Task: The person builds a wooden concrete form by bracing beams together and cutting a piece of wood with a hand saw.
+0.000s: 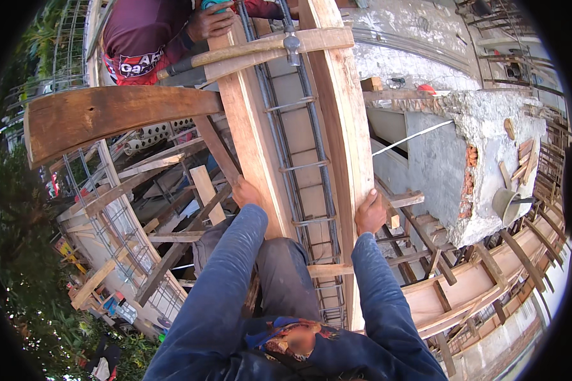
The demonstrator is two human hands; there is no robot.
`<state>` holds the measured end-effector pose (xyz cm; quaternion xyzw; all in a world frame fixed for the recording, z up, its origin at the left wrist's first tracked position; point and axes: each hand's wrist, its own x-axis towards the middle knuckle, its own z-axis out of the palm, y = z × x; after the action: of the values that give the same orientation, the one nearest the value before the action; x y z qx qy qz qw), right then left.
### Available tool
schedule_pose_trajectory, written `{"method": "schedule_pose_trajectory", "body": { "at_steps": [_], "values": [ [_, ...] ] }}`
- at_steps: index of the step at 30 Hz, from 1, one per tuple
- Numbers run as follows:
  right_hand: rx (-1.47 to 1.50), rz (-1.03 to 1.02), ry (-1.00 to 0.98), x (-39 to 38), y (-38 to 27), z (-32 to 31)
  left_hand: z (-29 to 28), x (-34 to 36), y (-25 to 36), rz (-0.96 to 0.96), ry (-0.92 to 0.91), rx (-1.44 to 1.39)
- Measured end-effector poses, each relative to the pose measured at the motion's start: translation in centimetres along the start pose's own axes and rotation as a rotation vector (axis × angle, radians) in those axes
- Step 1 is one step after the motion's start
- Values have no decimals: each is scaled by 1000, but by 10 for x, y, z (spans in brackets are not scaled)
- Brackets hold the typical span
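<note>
My left hand (246, 192) is closed at the outer edge of the left formwork board (251, 120), its fingers partly hidden. Across from it, my right hand (370, 213) grips the right formwork board (344, 108), the thumb pointing up along its outer side. Between the two boards runs a steel rebar cage (305, 168) with cross ties. Farther off, a hammer (292, 43) lies over a wooden crosspiece (324, 39) that spans both boards. Its handle points left.
A co-worker's hand (210, 22) rests at the far end of the left board. A brown plank (121, 117) juts out leftward. To the right stands a broken concrete block (426, 146) bearing a bucket (508, 206). Timber props and gaps lie below on both sides.
</note>
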<state>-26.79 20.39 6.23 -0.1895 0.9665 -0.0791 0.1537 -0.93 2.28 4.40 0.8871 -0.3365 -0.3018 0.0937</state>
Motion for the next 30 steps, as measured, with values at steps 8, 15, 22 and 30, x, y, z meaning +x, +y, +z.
{"method": "schedule_pose_trajectory", "body": {
  "at_steps": [8, 15, 22, 30],
  "values": [
    [-27, 20, -18, 7, 8, -3, 12, 4, -7, 44, -21, 39],
    [8, 7, -24, 0, -6, -2, 5, 7, -17, 108, 71, 132],
    [-6, 43, -134, -5, -12, -9, -21, -6, 10, -18, -5, 213],
    [21, 13, -126, 3, 3, -16, -138, -27, 14, 190, -502, 257]
  ]
}}
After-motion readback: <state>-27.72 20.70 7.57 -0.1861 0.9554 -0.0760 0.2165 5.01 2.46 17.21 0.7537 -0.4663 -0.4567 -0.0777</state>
